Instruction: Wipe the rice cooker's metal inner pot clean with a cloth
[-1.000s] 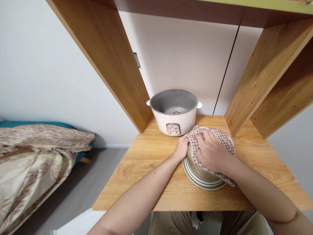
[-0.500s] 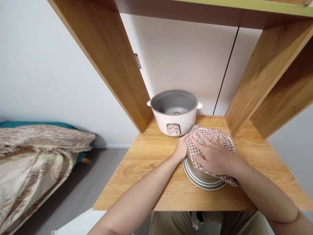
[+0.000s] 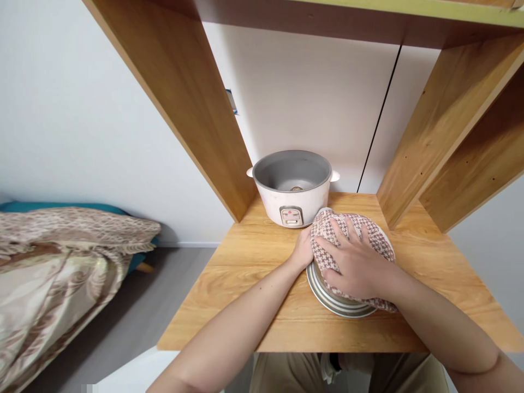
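Note:
An upturned metal inner pot with a ribbed rim lies on the wooden table. A brown-and-white patterned cloth is draped over it. My right hand lies on the cloth with fingers spread, pressing it against the pot. My left hand holds the pot's left side, its fingers mostly hidden behind the pot. Just behind them stands a white rice cooker body, lid off, with a grey hollow inside.
Wooden shelf uprights rise at the left and right of the table, with a shelf board overhead. A white wall stands behind. A bed with a patterned blanket is at the lower left, over grey floor.
My right hand has opened from a bunched grip to spread fingers and slid the cloth slightly left over the pot. My left hand stays put.

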The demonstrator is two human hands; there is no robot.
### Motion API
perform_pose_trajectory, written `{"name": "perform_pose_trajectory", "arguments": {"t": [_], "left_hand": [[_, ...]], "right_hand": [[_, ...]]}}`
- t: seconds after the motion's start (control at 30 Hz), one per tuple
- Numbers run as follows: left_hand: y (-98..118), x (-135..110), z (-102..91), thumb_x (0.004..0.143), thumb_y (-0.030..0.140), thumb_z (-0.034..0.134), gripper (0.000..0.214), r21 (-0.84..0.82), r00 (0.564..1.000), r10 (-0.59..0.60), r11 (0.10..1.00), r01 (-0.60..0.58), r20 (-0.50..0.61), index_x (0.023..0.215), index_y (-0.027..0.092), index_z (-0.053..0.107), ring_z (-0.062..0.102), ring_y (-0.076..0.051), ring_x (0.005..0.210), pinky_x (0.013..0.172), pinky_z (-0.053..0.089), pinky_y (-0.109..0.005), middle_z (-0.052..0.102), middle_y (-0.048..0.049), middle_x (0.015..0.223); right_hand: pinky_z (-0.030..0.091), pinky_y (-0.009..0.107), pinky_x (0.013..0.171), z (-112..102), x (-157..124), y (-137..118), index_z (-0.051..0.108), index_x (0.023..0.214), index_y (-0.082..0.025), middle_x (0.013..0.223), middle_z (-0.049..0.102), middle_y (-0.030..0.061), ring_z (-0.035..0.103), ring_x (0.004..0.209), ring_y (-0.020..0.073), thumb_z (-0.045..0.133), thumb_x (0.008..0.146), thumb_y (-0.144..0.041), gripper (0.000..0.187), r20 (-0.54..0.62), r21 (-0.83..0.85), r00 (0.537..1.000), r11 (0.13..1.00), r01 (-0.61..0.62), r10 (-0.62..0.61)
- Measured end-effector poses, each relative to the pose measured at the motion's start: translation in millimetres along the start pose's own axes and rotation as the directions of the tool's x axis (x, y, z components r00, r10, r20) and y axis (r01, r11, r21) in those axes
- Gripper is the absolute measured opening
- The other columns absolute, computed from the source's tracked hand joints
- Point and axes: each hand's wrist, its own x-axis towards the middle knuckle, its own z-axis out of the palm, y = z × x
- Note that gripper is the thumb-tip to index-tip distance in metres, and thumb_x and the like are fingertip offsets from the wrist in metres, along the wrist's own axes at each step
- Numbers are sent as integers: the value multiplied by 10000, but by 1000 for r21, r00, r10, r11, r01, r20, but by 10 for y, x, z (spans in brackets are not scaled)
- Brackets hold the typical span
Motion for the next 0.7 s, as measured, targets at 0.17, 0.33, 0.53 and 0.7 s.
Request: {"name": "perform_pose_trajectory", "arguments": {"t": [0.17, 0.33, 0.53, 0.7], "left_hand": [[5, -7, 7, 906, 299, 582, 391, 22, 1000, 8, 1000, -7, -6, 1227, 117, 711, 653, -289, 1200, 1129, 453, -440, 729, -106, 1282], [-5, -20, 9, 918, 306, 546, 374, 43, 1000, 19, 999, -19, -5, 1192, 125, 723, 660, -287, 1168, 1102, 468, -438, 750, -96, 1235], [-14, -18, 2, 879, 297, 608, 400, 73, 1000, 26, 997, -25, -14, 1227, 127, 707, 639, -329, 1204, 1088, 480, -457, 752, -105, 1224], [-5, -10, 10, 879, 272, 614, 413, 84, 999, 34, 996, -33, -16, 1255, 119, 692, 623, -361, 1226, 1105, 466, -472, 733, -104, 1265]], "right_hand": [[147, 768, 1115, 24, 18, -36, 435, 1522, -227, 1663, 230, 196, 192, 1494, 485, 423, 984, -420, 572, -39, 10, 999, 1000, -22, 23], [212, 741, 1107, 27, 45, -54, 563, 1374, -211, 1634, 305, 186, 251, 1483, 445, 382, 1012, -366, 433, -88, -5, 996, 1000, -13, 13], [169, 786, 1089, 55, 38, -40, 483, 1480, -257, 1653, 266, 179, 229, 1479, 475, 429, 988, -405, 517, -84, -9, 997, 1000, -1, 0], [98, 813, 1084, 80, 32, -20, 372, 1563, -266, 1675, 188, 197, 184, 1482, 512, 479, 957, -454, 643, -60, -9, 998, 1000, 15, -16]]}}
